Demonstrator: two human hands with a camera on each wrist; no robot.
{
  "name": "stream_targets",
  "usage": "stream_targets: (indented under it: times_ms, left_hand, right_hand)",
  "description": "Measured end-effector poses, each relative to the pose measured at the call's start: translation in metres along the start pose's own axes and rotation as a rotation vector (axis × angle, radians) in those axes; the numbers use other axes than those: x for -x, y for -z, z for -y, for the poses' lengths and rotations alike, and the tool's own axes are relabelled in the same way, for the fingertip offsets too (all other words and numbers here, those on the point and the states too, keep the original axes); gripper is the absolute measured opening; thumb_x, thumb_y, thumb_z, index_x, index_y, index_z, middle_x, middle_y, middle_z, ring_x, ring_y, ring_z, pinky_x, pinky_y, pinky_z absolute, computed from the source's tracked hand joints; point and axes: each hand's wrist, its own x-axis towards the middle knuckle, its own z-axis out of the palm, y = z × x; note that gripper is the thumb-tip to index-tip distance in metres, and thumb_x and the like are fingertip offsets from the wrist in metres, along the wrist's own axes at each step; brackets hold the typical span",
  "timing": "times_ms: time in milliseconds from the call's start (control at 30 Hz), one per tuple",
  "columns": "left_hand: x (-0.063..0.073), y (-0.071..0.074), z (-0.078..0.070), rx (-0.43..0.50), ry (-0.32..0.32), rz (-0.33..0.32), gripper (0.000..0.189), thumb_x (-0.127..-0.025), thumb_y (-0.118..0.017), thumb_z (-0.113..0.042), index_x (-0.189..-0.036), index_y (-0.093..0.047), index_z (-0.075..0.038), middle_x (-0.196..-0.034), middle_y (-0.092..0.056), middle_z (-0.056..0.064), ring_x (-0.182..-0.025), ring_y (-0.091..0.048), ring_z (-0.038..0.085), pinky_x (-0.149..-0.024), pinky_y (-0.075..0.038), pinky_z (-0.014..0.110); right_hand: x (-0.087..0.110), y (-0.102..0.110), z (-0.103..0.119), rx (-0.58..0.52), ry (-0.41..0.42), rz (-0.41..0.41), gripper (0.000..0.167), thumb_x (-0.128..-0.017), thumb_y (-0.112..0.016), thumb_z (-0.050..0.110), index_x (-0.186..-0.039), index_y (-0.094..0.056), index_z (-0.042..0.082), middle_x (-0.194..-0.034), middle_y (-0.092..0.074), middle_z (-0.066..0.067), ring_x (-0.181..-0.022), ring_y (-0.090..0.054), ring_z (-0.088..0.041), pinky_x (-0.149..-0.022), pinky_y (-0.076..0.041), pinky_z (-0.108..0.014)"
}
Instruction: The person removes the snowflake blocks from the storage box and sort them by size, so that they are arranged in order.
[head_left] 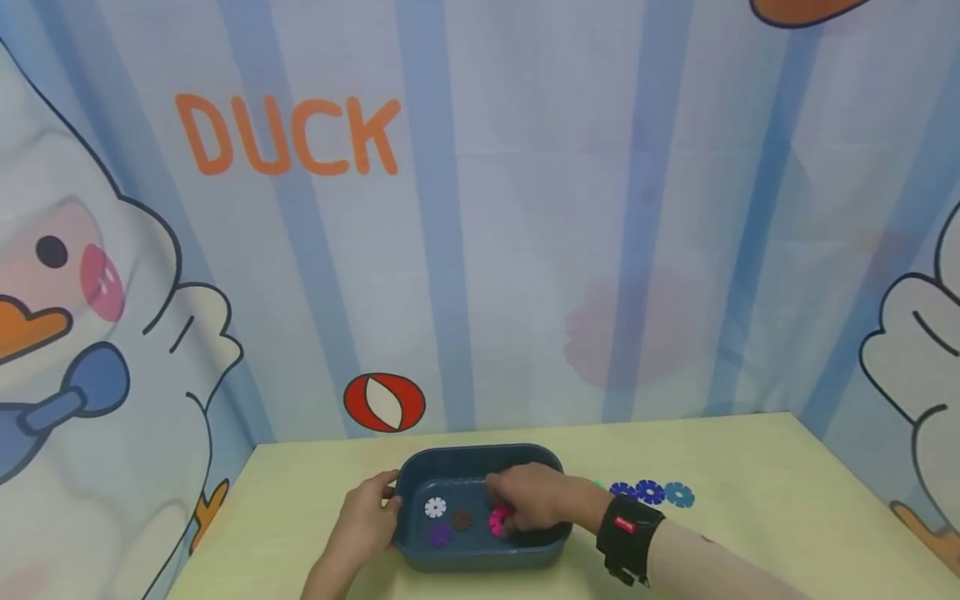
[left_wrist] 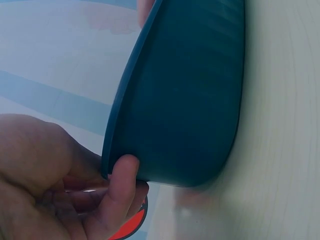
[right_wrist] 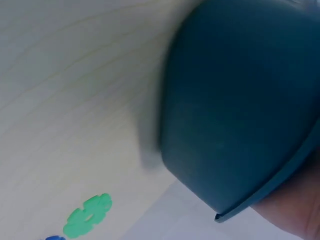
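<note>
A dark teal plastic basin [head_left: 480, 560] stands on the table, seen from outside in both wrist views. My left hand [head_left: 363, 517] holds its left end, fingers and thumb at the rim [left_wrist: 131, 80]. Reaching over the right side, my right hand [head_left: 534, 497] has its fingers curled down onto a pink snowflake disc [head_left: 497, 523], which they partly hide. Left of that hand, a white snowflake disc [head_left: 435, 507], a brown one [head_left: 462, 520] and a purple one [head_left: 440, 536] lie on the basin floor.
Right of the basin, a row of discs lies on the pale table [head_left: 757, 467]: a green disc [right_wrist: 88, 216], two dark blue discs [head_left: 649, 492] and a light blue disc [head_left: 679, 494]. My right forearm covers part of the row. A printed curtain [head_left: 525, 250] hangs behind the table.
</note>
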Motion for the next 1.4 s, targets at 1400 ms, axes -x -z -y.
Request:
stream_targets:
  times_ms: [1400]
  left_hand:
    - [0.001,-0.003,-0.001,-0.01,0.004,-0.015,0.044,-0.101,-0.059,0.006,-0.144,-0.054,0.011,-0.124,-0.068,0.034,-0.087,-0.076,0.032,-0.045,-0.062,0.03]
  right_hand:
    - [0.109,0.038,-0.069,-0.442,-0.111,-0.206,0.009,-0.107,-0.06,0.012,-0.116,-0.06,0.013,-0.066,-0.055,0.008,-0.055,-0.043,-0.004,-0.052,-0.04,-0.02]
